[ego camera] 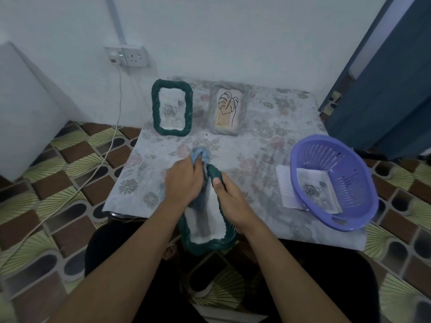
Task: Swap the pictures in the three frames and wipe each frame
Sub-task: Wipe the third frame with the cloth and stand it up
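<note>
Here the left hand (184,180) has its fingers curled round a bunched light-blue cloth (201,154) and holds it against the upper part of a dark green picture frame (210,241). The cloth's wad sticks out past the knuckles, and more of it trails under the palm across the frame's pale inner panel. The right hand (229,194) grips the frame's top right rim, thumb on the near face and fingers wrapped behind the twisted moulding. The frame leans over the near edge of the floral-covered table (256,145), its lower end hanging above the person's lap.

At the back of the table two more frames stand upright side by side, apart from each other: a second dark green frame (172,132) showing a rose picture, and a grey frame (212,108) showing a line-drawn leaf. To the right sits a purple plastic basket (345,227) with a rose print (317,192) lying inside and a lined sheet (285,185) partly beneath it.
</note>
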The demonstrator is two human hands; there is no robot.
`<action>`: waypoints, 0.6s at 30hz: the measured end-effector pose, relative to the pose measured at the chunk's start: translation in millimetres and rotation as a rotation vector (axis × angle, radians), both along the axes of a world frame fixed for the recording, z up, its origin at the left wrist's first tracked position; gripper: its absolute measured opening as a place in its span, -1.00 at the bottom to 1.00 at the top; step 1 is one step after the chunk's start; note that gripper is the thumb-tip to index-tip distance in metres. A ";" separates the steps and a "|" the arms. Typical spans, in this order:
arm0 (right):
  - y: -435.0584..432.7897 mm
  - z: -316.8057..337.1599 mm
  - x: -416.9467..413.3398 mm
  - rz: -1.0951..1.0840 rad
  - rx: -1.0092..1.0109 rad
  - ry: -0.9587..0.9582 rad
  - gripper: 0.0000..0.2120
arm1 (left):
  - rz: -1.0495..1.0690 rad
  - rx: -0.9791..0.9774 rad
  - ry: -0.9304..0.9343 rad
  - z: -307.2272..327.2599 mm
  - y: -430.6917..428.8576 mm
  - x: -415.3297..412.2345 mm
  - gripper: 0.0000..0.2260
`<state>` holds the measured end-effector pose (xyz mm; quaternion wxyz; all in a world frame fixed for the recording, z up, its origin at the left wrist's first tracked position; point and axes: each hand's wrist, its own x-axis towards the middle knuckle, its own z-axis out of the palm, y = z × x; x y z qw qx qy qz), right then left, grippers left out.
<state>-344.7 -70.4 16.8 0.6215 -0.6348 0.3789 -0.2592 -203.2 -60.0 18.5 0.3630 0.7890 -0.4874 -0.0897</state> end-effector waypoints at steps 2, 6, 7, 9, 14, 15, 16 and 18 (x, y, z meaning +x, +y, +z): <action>-1.6 0.6 1.5 0.028 -0.001 0.004 -0.71 | -0.118 -0.008 -0.049 10.7 -0.8 -8.2 -0.66; -4.5 -2.5 1.6 0.018 -0.034 0.043 -0.73 | -0.369 -0.124 -0.096 8.1 0.3 -20.0 -0.57; -4.0 -3.8 1.2 0.004 -0.046 0.041 -0.75 | -0.379 -0.125 -0.083 7.1 -0.5 -18.7 -0.57; -3.5 -5.2 -0.2 -0.017 -0.085 0.052 -0.79 | -0.382 -0.133 -0.050 7.5 -0.9 -14.0 -0.57; 2.4 -0.1 -4.5 -0.043 -0.188 0.039 -0.78 | -0.257 -0.170 -0.088 1.6 -0.2 -4.1 -0.52; 3.2 -0.2 -5.7 -0.069 -0.212 0.032 -0.78 | -0.208 -0.138 -0.054 2.2 -0.6 -2.5 -0.52; 3.7 -0.2 -7.9 -0.098 -0.229 0.022 -0.78 | -0.157 -0.103 -0.015 0.0 -1.2 1.3 -0.53; 1.9 0.9 -13.1 -0.140 -0.238 -0.006 -0.83 | -0.074 -0.032 0.042 -5.3 -1.0 11.6 -0.56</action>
